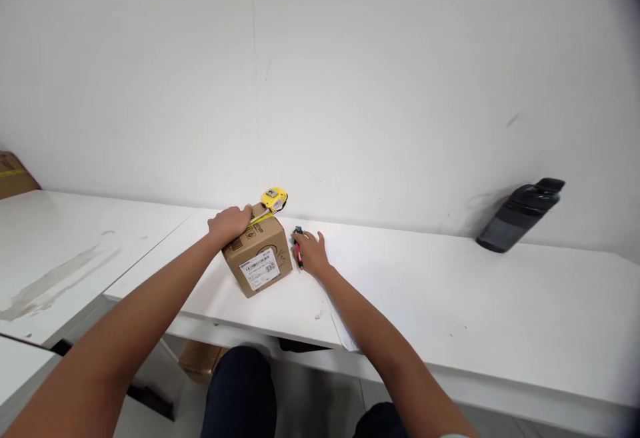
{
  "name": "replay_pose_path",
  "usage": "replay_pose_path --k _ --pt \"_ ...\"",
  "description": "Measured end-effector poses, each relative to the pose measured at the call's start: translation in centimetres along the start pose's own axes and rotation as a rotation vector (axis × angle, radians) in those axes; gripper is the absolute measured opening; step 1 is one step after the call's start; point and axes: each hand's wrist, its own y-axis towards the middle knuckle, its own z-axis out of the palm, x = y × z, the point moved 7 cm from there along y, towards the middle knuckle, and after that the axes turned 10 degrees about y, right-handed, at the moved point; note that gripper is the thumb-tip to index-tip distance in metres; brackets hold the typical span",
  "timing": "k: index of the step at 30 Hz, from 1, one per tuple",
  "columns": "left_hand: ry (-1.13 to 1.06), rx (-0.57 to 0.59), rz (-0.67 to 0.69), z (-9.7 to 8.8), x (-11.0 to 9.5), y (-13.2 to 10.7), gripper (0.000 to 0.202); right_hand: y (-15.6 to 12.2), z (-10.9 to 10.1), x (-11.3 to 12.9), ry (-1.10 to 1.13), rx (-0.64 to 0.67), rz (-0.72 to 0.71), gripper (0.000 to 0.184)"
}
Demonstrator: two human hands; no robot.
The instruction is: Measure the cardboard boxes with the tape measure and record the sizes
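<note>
A small brown cardboard box [240, 256] with a white printed label stands on the table, turned at an angle to me. My left hand [231, 223] grips its upper left edge, fingertips reaching over the top. At the box's back top edge rests a yellow tape measure [274, 199], a short length of its wrist strap or tape lying across the top. Just right of the box, my right hand [311, 251] has its fingers around a slim red and black pen-like object [299, 256] on the table. A small dark and blue piece shows at its far end.
A dark water bottle [517, 218] appears at the right near the wall. White paper [345, 328] lies partly under my right forearm. Another cardboard box [16, 175] sits at the far left, and a further box [199, 360] is below the table [475, 305].
</note>
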Motion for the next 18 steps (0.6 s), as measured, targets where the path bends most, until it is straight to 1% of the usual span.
replay_pose_path --k 1,3,7,10,12,15,18 --pt "0.014 0.019 0.029 0.2 -0.5 0.2 0.064 -0.2 0.1 -0.2 -0.015 0.004 -0.012 0.036" --pt "0.060 0.053 0.098 0.7 -1.8 0.7 0.062 -0.4 -0.4 -0.8 -0.071 -0.040 0.001 0.042" --pt "0.143 0.056 0.184 1.4 -3.6 1.6 0.063 -0.4 -1.3 -2.7 -0.167 -0.138 0.133 0.053" --pt "0.148 0.060 0.193 1.5 -4.0 1.9 0.064 -0.4 -1.6 -3.7 -0.176 -0.157 0.196 0.065" --pt "0.152 0.062 0.196 1.4 -4.0 1.8 0.064 -0.4 -1.5 -3.9 -0.164 -0.145 0.211 0.068" --pt "0.159 0.060 0.196 1.2 -4.0 1.6 0.064 -0.4 -1.5 -3.8 -0.140 -0.125 0.222 0.066" --pt "0.150 0.066 0.194 1.1 -4.0 1.4 0.063 -0.5 -1.7 -3.6 -0.129 -0.138 0.221 0.063"
